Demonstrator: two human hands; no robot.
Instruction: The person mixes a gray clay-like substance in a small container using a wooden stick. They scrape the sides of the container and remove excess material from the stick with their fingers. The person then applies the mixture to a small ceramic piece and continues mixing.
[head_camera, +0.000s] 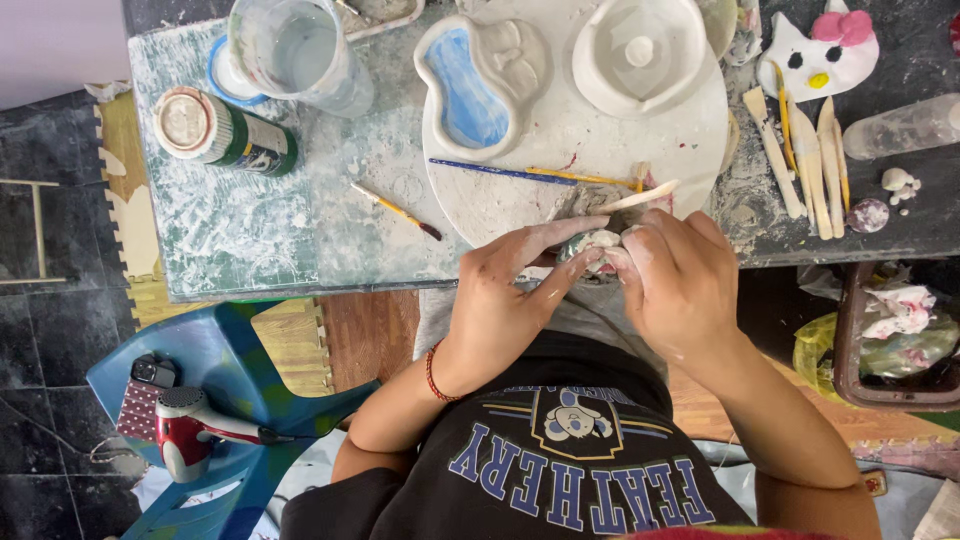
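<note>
Both hands pinching the small clay piece (590, 248) at the desk (250, 230) edge, 6 o'clock of the white turntable (560, 130). Left hand (500, 300) cups it, right hand (680, 280) holds a wooden tool (635, 198). Risk: squeezing too hard dents the wet clay; a slip drops it into my lap.

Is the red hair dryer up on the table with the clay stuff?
No, the red hair dryer lies on a blue stool beside the table.
</note>
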